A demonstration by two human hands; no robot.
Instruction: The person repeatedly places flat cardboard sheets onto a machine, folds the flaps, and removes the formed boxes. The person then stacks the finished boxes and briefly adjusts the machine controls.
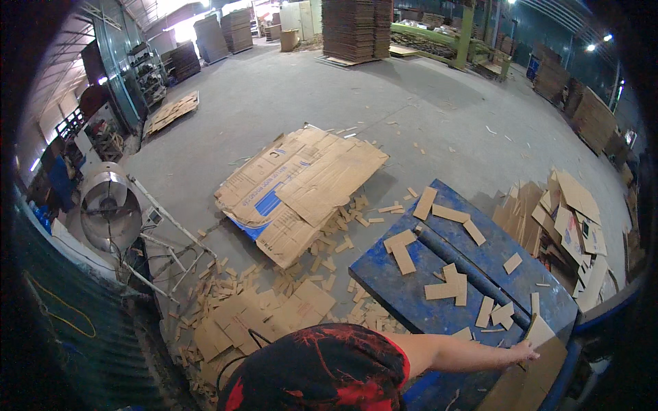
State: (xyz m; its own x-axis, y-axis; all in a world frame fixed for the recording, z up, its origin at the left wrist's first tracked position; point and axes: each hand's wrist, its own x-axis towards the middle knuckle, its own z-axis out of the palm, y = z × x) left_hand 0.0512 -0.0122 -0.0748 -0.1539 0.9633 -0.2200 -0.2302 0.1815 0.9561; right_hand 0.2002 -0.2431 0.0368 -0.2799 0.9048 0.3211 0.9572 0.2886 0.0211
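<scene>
In the head view, my left hand [524, 351] is at the edge of 1 brown cardboard sheet [528, 385], by the right edge of the blue table [387, 281]; I can't tell whether it grips. My right hand is out of sight. Small cardboard pieces [401, 259] lie scattered from the table's far corner towards me.
</scene>
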